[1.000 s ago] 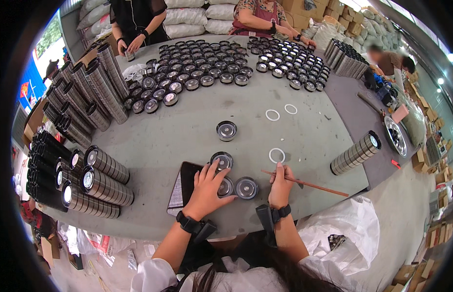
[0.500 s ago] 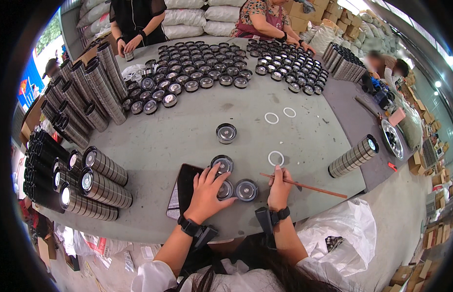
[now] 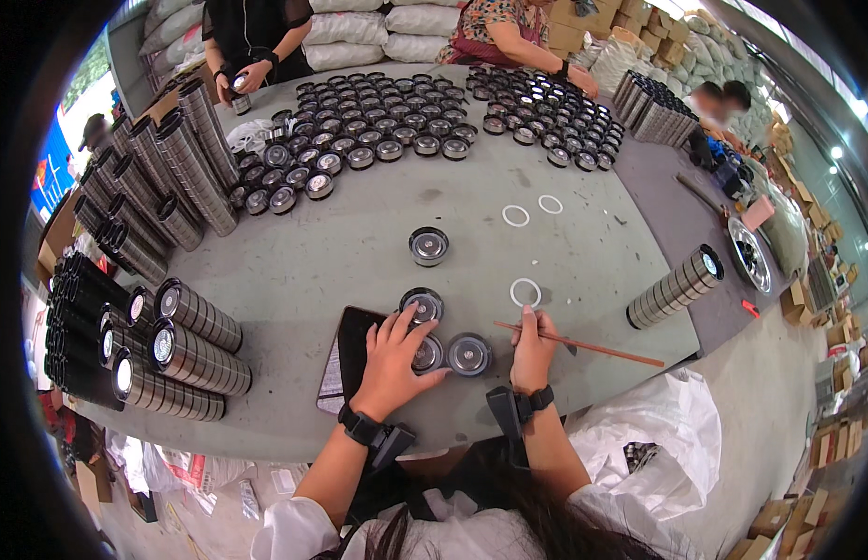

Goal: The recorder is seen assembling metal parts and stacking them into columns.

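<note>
Three small round metal cups sit close together near the lower middle of the frame. The left hand [image 3: 394,359] is laid flat and open over one cup [image 3: 427,354], with its fingers spread. A thin wooden stick [image 3: 583,344] is pinched in the right hand [image 3: 532,352], pointing to the right. A white ring [image 3: 525,292] lies just above that hand.

For good work, the cup should be kept steady under the fingers, so it cannot slide on the grey table [image 3: 341,252]. The stick should be moved slowly and softly. The other two cups, one [image 3: 469,354] beside it and one [image 3: 422,304] above, should not be bumped.
</note>
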Available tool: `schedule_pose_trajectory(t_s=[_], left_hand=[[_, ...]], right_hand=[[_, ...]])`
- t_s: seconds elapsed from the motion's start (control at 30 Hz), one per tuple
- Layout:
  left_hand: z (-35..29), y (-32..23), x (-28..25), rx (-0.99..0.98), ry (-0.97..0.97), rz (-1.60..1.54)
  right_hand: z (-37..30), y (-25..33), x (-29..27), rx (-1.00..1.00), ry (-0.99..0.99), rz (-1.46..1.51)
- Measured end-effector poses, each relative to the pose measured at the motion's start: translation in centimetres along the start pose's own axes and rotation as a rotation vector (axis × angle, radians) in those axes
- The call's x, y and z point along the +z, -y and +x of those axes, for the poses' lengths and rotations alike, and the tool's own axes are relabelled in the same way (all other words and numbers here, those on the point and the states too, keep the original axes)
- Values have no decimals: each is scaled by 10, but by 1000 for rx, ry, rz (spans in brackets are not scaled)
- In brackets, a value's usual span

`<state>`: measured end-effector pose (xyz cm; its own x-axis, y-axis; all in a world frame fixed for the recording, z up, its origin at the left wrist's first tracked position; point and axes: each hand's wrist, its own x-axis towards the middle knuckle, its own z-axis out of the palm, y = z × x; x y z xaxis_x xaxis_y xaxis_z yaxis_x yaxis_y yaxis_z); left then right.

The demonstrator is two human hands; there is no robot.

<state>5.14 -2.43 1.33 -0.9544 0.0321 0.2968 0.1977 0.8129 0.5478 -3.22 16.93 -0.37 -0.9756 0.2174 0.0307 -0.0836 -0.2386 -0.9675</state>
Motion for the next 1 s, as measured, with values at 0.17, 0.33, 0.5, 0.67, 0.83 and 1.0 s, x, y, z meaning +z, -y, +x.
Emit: schedule_pose_trajectory(t_s=[0.17, 0.33, 0.5, 0.67, 0.83, 1.0], left_hand=[[0, -1, 0, -14, -1, -5], [1, -2, -1, -11, -2, 3], [0, -1, 1, -14, -2, 6], [0, -2, 0, -20, 3, 11], [0, 0, 1, -7, 1, -4], [1, -1, 0, -16, 4, 2]], right_hand=[[1, 1, 0, 23, 4, 19], [0, 3, 0, 40, 14, 38], [0, 1, -1, 31, 23, 41], [-2, 4, 0, 38, 22, 24], [-1, 3, -1, 40, 32, 41], [1, 0, -1, 30, 22, 54]])
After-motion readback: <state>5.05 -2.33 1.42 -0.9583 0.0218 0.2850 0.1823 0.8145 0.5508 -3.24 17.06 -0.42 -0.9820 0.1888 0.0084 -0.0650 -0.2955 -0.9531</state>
